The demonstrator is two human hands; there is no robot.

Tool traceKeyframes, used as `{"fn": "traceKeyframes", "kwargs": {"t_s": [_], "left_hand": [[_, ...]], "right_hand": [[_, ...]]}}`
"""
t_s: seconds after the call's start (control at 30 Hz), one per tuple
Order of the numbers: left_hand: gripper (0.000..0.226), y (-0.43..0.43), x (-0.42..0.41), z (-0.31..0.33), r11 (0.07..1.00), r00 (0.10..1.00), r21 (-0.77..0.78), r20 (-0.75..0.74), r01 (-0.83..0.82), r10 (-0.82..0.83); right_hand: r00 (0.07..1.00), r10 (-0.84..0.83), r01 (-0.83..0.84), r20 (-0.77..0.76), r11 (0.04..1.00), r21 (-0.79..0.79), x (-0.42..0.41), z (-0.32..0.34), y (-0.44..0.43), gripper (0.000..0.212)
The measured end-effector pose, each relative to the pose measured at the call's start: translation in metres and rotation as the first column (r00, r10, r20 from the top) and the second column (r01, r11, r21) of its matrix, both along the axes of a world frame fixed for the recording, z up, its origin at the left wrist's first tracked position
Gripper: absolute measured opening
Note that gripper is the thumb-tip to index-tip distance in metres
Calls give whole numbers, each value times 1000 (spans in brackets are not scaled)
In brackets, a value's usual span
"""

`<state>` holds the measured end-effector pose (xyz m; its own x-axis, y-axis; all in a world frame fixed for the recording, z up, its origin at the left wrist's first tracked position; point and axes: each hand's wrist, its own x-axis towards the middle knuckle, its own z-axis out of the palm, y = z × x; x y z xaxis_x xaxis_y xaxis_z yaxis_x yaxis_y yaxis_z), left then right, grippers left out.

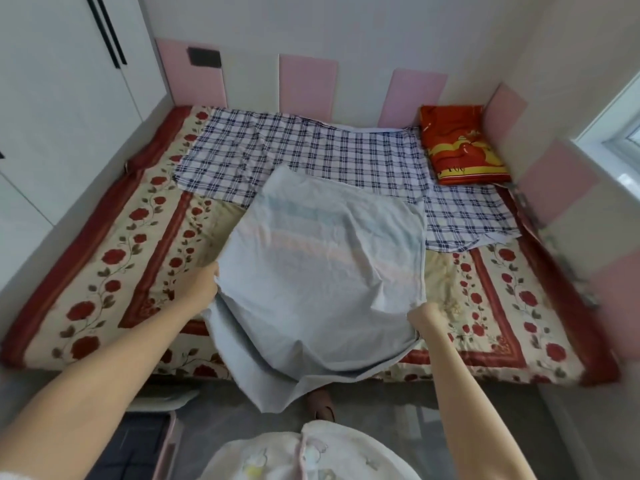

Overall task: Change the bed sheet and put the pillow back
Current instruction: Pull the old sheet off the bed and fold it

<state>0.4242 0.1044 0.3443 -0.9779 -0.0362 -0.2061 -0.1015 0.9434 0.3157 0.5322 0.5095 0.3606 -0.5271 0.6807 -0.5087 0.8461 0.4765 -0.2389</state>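
A home bedroom is indicated by a floral-covered bed (104, 271), a white wardrobe (52, 81) at 10 o'clock, padded pink-and-white wall panels (308, 84) at 12 o'clock and a window (620, 133) at 3 o'clock.

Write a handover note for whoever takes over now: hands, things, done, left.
Left hand and right hand each grip a side edge of the pale blue sheet, held over the bed's near edge.
Checked sheet lies rumpled across the far half of the floral mattress cover.
Red pillow sits in the far right corner.
Done: no sheet laid flat.
Left: probably spread the pale blue sheet, place pillow.
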Motion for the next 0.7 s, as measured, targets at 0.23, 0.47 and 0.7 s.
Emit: {"fn": "traceKeyframes", "kwargs": {"t_s": [0.23, 0.47, 0.7], "left_hand": [[25, 43, 3, 15, 950, 981, 312, -183, -8, 68], [21, 87, 15, 23, 885, 960, 447, -281, 131, 0], [27, 100, 25, 30, 797, 953, 584, -301, 153, 37]], "right_hand": [[995, 93, -94, -47, 996, -2, -5, -1, -11, 71], [928, -23, -77, -372, 965, -251, -4, -5, -26, 59], [701, -182, -107, -690, 929, -354, -21, 3, -47, 21]]}}
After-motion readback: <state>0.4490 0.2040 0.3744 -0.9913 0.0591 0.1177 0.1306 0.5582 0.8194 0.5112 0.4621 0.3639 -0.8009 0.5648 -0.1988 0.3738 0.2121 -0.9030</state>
